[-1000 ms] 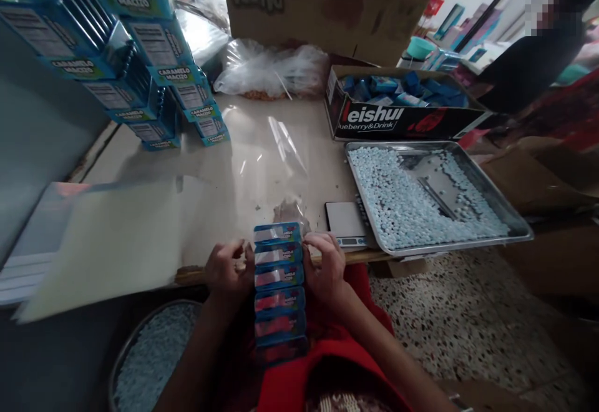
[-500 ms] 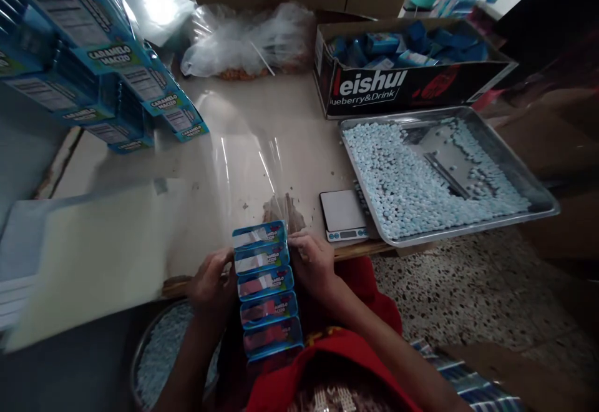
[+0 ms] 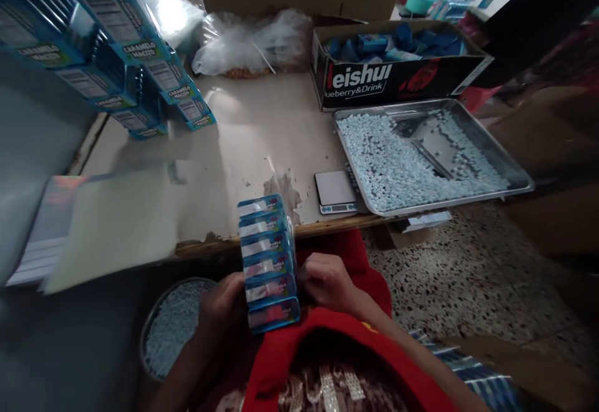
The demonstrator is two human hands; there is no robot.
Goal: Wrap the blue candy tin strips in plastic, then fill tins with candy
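A row of several blue candy boxes stands stacked edge to edge in front of me, its far end overlapping the table edge and its near end close to my lap. Shiny clear plastic covers the boxes. Against the lower left side of the row, my left hand is closed and blurred by motion, its fingertips at the plastic. My right hand is closed in a pinch just off the right side, apparently on the plastic's edge, which is hard to see.
Stacked candy boxes rise at the left behind pale sheets. A small scale lies beside a metal tray of pale blue candies. Behind it stands a black carton. Below the table is a candy-filled bowl.
Both hands have moved down toward my body along the row of boxes. The clear plastic that stretched over the table beyond the row no longer shows there. My view has shifted slightly.
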